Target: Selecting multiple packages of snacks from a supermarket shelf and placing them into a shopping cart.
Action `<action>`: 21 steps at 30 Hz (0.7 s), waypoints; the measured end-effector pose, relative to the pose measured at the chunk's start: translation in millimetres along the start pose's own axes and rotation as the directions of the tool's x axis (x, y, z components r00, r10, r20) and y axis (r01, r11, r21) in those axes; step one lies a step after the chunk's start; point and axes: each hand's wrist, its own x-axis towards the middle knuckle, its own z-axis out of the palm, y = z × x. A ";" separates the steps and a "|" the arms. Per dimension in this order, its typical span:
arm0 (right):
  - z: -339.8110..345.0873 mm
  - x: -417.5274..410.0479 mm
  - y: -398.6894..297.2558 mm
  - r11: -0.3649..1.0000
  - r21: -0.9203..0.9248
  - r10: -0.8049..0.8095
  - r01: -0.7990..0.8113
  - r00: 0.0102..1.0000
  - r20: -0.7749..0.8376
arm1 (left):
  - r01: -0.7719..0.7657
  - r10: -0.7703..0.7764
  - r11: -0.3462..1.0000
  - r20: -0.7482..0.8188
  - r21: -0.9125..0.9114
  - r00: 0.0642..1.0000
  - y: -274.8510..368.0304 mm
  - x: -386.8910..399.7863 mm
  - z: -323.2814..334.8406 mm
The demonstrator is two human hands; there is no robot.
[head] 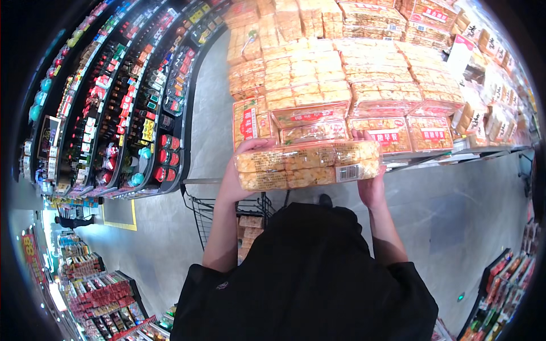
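Note:
A clear-wrapped package of golden snack blocks is held level between both hands, its side with small print and a barcode facing up. My left hand grips its left end, fingers over the far edge. At the right end, my right hand holds the package with part of the hand hidden behind it. Just beyond, stacked packages of similar snacks with red and white labels fill a display.
A wire shopping cart with more packages inside stands at my left side. Curved shelves of bottles and jars rise at the left. White-wrapped packages lie at the display's right. A distant person is at far left.

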 end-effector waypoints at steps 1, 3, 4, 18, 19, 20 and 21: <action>2.3 1.2 0.2 1.000 0.003 0.003 -0.003 1.000 0.005 | -0.005 0.004 0.999 -0.020 -0.043 1.000 -0.9 -1.8 -1.9; 7.2 4.0 0.8 1.000 -0.013 0.010 -0.010 1.000 0.000 | -0.022 0.021 0.999 -0.026 -0.045 0.999 3.9 -5.1 -4.7; 8.4 5.0 1.6 1.000 -0.011 0.013 -0.013 1.000 0.006 | -0.040 0.039 0.998 -0.025 -0.050 0.999 7.1 -6.7 -5.7; 35.1 13.1 14.3 0.996 -0.018 0.085 -0.084 0.994 0.062 | -0.077 0.098 0.981 -0.111 0.181 0.989 17.2 -45.9 -31.9; 36.2 14.2 14.5 0.996 -0.018 0.087 -0.086 0.994 0.069 | -0.079 0.098 0.987 -0.135 0.140 0.986 15.0 -47.8 -31.8; 37.7 15.4 13.8 0.996 -0.018 0.086 -0.085 0.993 0.076 | -0.079 0.099 0.987 -0.141 0.140 0.985 14.1 -49.1 -31.4; 38.6 16.2 13.3 0.996 -0.019 0.084 -0.083 0.993 0.080 | -0.087 0.102 0.990 -0.147 0.108 0.984 13.8 -49.3 -30.6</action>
